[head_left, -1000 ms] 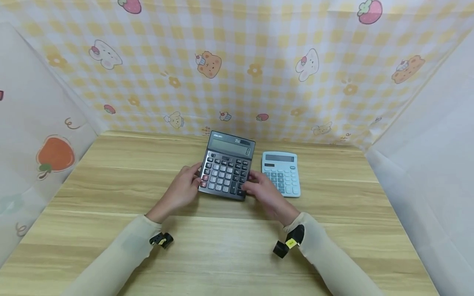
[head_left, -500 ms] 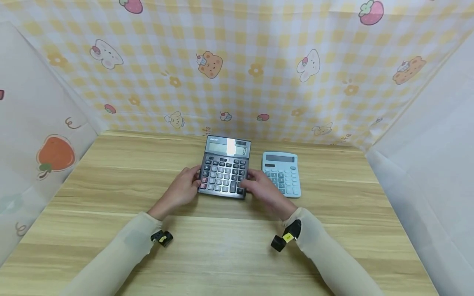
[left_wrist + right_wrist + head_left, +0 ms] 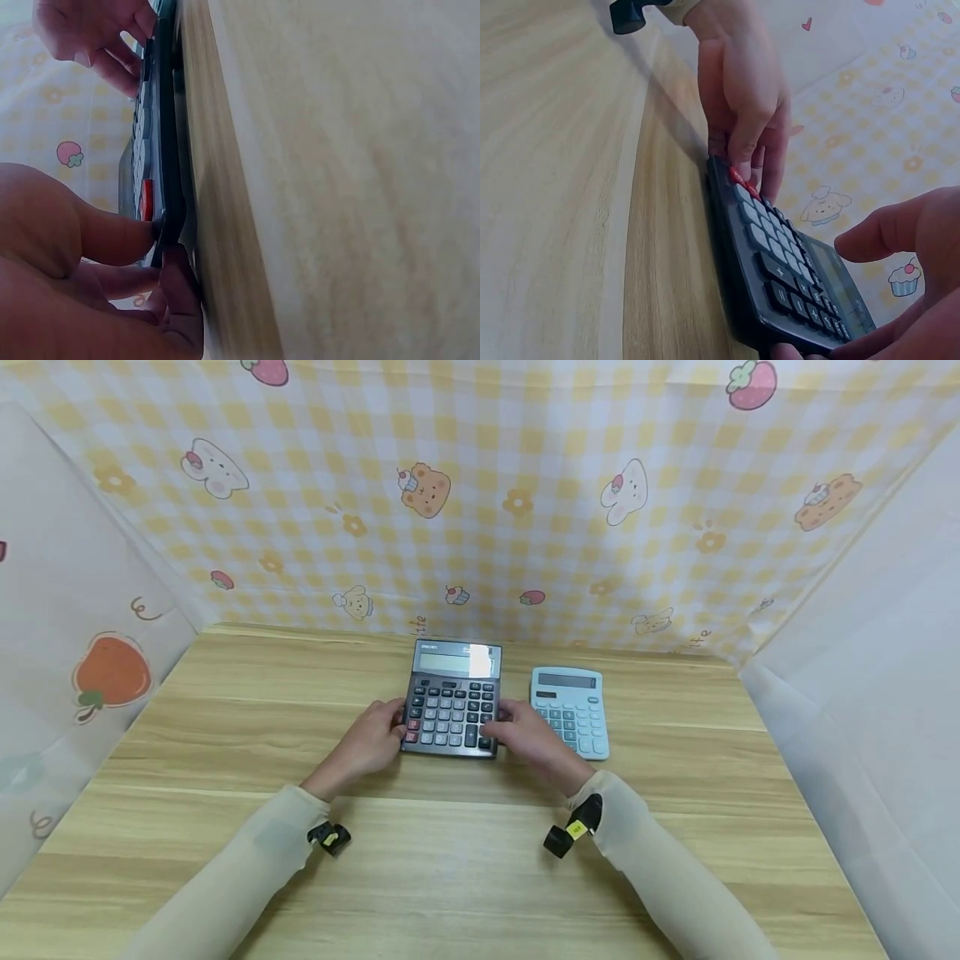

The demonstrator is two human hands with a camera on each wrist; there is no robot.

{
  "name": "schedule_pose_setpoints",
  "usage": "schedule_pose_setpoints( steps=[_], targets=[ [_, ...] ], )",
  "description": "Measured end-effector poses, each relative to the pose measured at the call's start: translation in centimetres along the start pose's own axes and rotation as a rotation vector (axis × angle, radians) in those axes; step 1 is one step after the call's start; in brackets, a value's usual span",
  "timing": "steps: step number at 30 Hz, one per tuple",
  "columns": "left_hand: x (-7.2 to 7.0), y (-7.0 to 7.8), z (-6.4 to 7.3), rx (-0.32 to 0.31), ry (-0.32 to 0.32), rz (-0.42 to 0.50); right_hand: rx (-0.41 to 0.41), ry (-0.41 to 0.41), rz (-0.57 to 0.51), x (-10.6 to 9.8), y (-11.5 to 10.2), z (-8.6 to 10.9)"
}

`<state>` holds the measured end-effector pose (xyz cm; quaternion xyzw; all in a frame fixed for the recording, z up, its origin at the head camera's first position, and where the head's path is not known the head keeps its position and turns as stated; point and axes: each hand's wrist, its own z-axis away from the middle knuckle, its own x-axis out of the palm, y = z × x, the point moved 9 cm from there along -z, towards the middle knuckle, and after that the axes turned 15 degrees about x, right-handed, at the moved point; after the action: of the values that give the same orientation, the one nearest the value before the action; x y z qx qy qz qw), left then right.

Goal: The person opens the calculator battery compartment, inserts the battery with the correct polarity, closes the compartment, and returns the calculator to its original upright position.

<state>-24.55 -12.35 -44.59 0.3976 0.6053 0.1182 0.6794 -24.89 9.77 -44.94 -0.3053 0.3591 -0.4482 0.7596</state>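
Note:
In the head view a large dark calculator (image 3: pixel 452 697) with a grey display stands between both hands near the back of the table. My left hand (image 3: pixel 367 739) pinches its left edge by the red keys, thumb on top and fingers beneath, as the left wrist view shows. At the right edge, my right hand (image 3: pixel 531 737) has its fingers at and partly under the side. Its thumb (image 3: pixel 881 236) stays raised above the keys and display in the right wrist view. Just right of that hand lies a smaller light-blue calculator (image 3: pixel 570 693), its lower left partly covered.
The wooden table (image 3: pixel 450 877) ends at a yellow-checked cloth (image 3: pixel 480 552) right behind the dark calculator. White sheets (image 3: pixel 862 652) stand along both sides. A black wrist camera (image 3: pixel 558 841) hangs from each sleeve.
The dark calculator has turned from a tilt to nearly straight, and its top edge has come down and leftward. Both hands stay at its sides. The light-blue calculator has not moved.

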Motion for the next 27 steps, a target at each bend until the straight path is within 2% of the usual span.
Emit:
schedule_pose_setpoints(
  steps=[15, 27],
  targets=[
    [0.06, -0.42, -0.18, -0.021, -0.035, -0.002, -0.025, 0.014, 0.075, 0.25, 0.01, -0.26],
    [0.22, -0.53, -0.05, -0.036, -0.053, 0.016, -0.041, 0.036, 0.122, -0.07, -0.23, 0.36]
  ],
)
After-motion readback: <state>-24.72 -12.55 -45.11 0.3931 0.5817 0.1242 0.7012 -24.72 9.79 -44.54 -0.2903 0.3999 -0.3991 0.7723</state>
